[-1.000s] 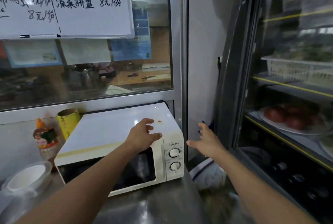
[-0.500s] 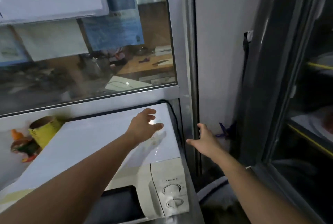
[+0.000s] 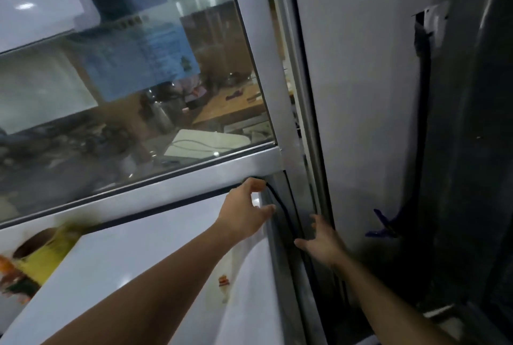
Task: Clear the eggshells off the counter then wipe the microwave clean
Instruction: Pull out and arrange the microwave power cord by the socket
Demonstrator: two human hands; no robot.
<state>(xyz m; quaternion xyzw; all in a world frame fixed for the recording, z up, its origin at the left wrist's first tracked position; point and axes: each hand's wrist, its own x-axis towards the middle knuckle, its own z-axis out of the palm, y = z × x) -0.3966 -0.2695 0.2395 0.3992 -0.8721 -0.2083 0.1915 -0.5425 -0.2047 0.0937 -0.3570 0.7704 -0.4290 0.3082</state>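
— Head view, task thing first: where?
— White box-shaped microwave (image 3: 155,275), filling the lower left, seen from above; glossy top panel, small orange-brown stain (image 3: 223,281) near the right side of that top. Back edge tucked under the grey metal window frame (image 3: 177,183).
— Left hand?
— Left hand (image 3: 244,212) reaching across the top to the back right corner of the microwave. Fingers (image 3: 256,184) curled over the corner, thumb out toward the right edge, right by the black power cord (image 3: 280,205) dropping behind the corner. Touching the cord or only the casing: cannot tell. Nothing visibly held.
— Right hand?
— Right hand (image 3: 323,242) in the narrow gap right of the microwave, beside the grey vertical post (image 3: 299,111). Fingers (image 3: 316,221) spread and loose, thumb pointing left toward the microwave's side, holding nothing.
— Around them?
— Yellow cardboard cylinder with a dark open mouth (image 3: 41,253) lying just left of the microwave, blurred; an orange-capped sauce bottle (image 3: 11,275) below it, also blurred. Large glass pane (image 3: 125,111) above the frame, with a wooden table seen through it. White wall panel (image 3: 361,94) to the right; small purple clip (image 3: 381,226) low against its dark edge. Eggshells: not in view.
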